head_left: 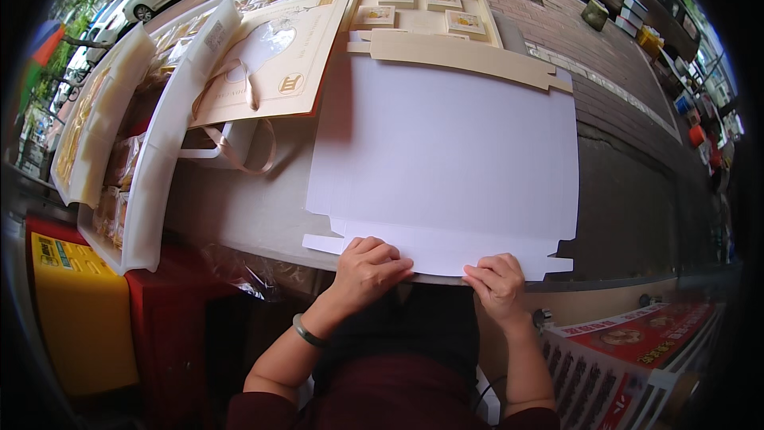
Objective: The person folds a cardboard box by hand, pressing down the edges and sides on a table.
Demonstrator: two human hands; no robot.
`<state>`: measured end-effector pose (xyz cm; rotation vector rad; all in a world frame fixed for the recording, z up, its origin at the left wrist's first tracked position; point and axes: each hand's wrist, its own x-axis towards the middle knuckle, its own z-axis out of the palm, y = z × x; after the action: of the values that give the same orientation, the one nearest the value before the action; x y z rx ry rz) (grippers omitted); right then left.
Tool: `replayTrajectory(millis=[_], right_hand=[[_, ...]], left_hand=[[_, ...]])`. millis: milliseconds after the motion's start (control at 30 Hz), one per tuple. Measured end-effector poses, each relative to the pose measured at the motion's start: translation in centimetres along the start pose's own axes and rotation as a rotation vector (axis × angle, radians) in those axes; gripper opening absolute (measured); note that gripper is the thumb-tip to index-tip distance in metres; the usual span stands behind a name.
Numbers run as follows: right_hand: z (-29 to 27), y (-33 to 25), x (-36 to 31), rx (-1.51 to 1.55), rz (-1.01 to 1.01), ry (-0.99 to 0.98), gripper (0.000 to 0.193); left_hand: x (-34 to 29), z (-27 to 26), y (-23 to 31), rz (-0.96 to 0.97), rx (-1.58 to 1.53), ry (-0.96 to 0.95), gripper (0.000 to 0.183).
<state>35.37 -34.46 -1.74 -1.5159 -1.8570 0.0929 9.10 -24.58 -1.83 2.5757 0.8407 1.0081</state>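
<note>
A flat, unfolded cardboard box (446, 151) lies white side up on the grey table, with slotted tabs along its near edge. Its far flap (461, 59) is folded over and shows a cream-gold outer face. Fingers of my left hand (368, 271) are closed on the near flap, left of its middle. To the right, my right hand (498, 285) pinches the same flap between thumb and fingers. The hands are roughly level, with a stretch of the near edge between them. What the fingertips do beneath the flap is hidden.
Past the cardboard sits a shallow cream tray (493, 17) with several small boxes. A cream gift bag (270, 56) with ribbon handles lies left, beside white plastic bins (159, 183) of wrapped packets. A yellow container (83, 318) stands lower left; a red printed banner (629, 334) lower right.
</note>
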Motion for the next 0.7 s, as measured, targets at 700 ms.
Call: replayTrajectory(millis=[700], right_hand=[[-2.2,-0.3,5.7,0.222,0.525,-0.527,0.013]], left_hand=[[4.0,-1.7,-1.1,-0.497,-0.226,-0.504,0.019]])
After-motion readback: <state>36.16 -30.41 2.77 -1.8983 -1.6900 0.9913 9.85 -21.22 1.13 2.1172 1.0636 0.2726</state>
